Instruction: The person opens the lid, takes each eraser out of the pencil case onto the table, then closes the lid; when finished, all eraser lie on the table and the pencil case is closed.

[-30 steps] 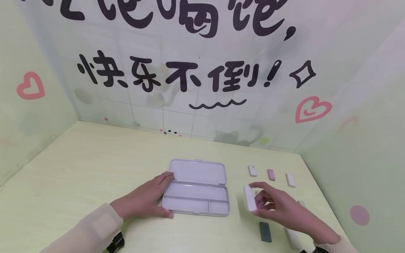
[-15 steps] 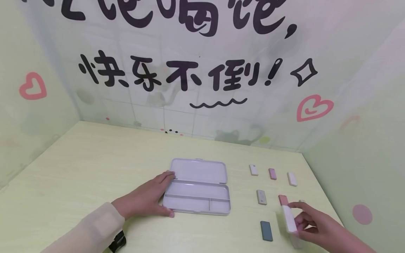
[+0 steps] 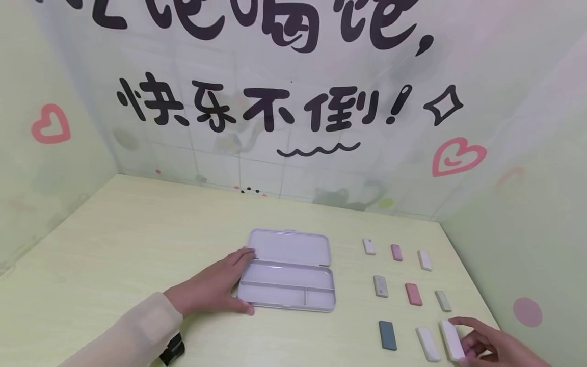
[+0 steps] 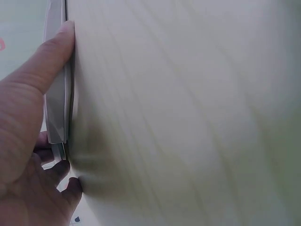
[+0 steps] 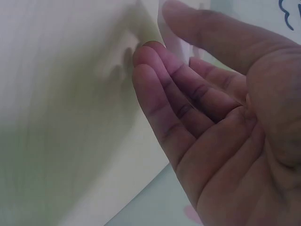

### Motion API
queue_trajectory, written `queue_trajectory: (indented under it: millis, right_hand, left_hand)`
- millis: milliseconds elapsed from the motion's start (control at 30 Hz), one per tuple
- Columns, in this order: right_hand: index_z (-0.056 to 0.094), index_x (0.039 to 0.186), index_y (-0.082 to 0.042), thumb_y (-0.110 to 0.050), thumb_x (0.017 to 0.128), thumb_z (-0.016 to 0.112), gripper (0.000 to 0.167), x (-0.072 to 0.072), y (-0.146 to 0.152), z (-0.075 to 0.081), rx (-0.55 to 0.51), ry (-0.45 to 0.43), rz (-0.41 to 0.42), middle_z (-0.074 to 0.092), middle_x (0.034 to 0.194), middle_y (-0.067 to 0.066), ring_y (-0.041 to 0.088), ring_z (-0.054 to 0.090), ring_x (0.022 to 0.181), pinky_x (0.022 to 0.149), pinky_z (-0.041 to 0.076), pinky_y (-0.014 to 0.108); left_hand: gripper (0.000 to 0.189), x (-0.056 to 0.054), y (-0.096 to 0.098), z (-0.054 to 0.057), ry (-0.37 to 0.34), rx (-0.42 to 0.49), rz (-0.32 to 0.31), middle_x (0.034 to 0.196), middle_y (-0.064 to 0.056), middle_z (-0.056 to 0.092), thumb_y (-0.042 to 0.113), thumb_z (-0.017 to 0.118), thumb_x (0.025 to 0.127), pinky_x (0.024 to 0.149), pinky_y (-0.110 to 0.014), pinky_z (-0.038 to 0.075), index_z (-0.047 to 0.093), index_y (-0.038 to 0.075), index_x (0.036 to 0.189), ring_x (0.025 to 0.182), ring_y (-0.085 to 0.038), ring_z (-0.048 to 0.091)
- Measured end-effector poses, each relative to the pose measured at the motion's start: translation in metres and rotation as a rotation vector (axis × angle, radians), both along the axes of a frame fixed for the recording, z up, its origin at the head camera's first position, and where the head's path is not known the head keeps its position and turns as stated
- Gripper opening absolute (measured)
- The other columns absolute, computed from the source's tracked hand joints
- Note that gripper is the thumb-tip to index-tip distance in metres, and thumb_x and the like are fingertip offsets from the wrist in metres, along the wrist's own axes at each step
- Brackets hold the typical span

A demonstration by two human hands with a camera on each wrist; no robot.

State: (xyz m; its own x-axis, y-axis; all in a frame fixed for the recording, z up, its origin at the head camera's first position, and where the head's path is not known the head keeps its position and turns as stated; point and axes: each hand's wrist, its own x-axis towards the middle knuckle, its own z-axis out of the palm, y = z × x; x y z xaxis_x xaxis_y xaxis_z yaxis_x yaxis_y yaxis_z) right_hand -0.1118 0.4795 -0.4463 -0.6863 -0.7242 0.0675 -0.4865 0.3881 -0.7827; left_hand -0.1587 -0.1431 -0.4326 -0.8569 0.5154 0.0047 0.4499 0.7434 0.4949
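Observation:
A pale lilac pencil case (image 3: 289,247) lies unfolded on the table, its lid laid back and its front half split into compartments with bare floors. My left hand (image 3: 213,285) grips the case's left end, thumb at the front edge and fingers round the side; the left wrist view shows the thumb (image 4: 56,40) along its wall. At the lower right, my right hand (image 3: 500,346) pinches a long white rectangular block (image 3: 452,340), like an eraser, between thumb and fingers. It is close beside another off-white block (image 3: 428,344). In the right wrist view the fingers mostly hide the held block.
Several small blocks are spaced in rows right of the case: white (image 3: 369,246), pink (image 3: 396,252), white (image 3: 424,260), grey (image 3: 380,286), red-pink (image 3: 413,294), pale green (image 3: 443,300) and dark blue (image 3: 387,335). Printed walls border the wooden table (image 3: 160,224).
My right hand has carried the white block from beside the case to the right and nearer me, past the red-pink block. The left hand keeps its grip on the case.

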Motion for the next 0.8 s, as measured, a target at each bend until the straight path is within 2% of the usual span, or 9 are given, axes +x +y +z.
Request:
queue_trajectory:
  millis: [133,333,500,633,733,800]
  right_hand:
    - [0.035,0.156,-0.038,0.023,0.087,0.063,0.096,0.002,0.011,-0.007,0.001,-0.059,-0.006,0.066,0.096,-0.001,0.007,0.065,0.081,0.061,0.052,0.018]
    - [0.033,0.159,-0.027,0.025,0.078,0.066,0.102,0.001,0.020,-0.017,0.012,0.032,0.029,0.061,0.089,0.001,0.006,0.062,0.076,0.055,0.048,0.018]
    - [0.033,0.158,-0.021,0.024,0.069,0.071,0.107,-0.001,0.019,-0.022,0.027,0.145,0.056,0.057,0.084,0.001,-0.001,0.059,0.075,0.057,0.044,0.014]
    - [0.031,0.159,-0.021,0.022,0.073,0.072,0.104,0.000,0.018,-0.020,0.046,0.133,0.050,0.057,0.084,0.000,-0.003,0.059,0.074,0.057,0.043,0.014]
    - [0.028,0.160,-0.028,0.017,0.082,0.071,0.100,0.005,0.014,-0.012,0.104,0.128,-0.037,0.057,0.080,-0.010,-0.004,0.057,0.070,0.055,0.042,0.015]
    - [0.027,0.159,-0.036,0.013,0.086,0.071,0.099,0.008,0.007,-0.004,0.162,0.163,-0.124,0.055,0.079,-0.017,-0.006,0.054,0.068,0.054,0.040,0.016]
  left_hand:
    - [0.117,-0.001,0.001,-0.002,0.001,0.003,-0.004,0.166,-0.021,0.037,0.062,0.088,0.074,0.120,-0.060,0.042,0.035,-0.003,0.157,0.149,-0.043,0.044]
    - [0.116,-0.001,0.000,-0.004,0.004,-0.005,-0.002,0.165,-0.020,0.037,0.060,0.088,0.075,0.120,-0.058,0.043,0.036,-0.003,0.157,0.149,-0.042,0.045]
    - [0.116,0.000,0.000,-0.003,0.000,-0.001,0.004,0.166,-0.019,0.037,0.060,0.088,0.075,0.120,-0.059,0.043,0.036,-0.002,0.157,0.149,-0.042,0.045]
    - [0.116,0.000,0.000,-0.002,-0.007,0.008,0.007,0.166,-0.019,0.036,0.060,0.089,0.075,0.120,-0.059,0.042,0.036,-0.002,0.157,0.149,-0.042,0.044]
    - [0.116,0.000,0.000,-0.002,-0.001,0.010,0.002,0.166,-0.019,0.037,0.060,0.089,0.074,0.120,-0.059,0.043,0.036,-0.002,0.157,0.149,-0.042,0.045]
    - [0.116,-0.001,0.000,-0.002,0.001,0.008,-0.001,0.166,-0.019,0.037,0.061,0.089,0.074,0.120,-0.059,0.043,0.036,-0.002,0.157,0.149,-0.042,0.045]
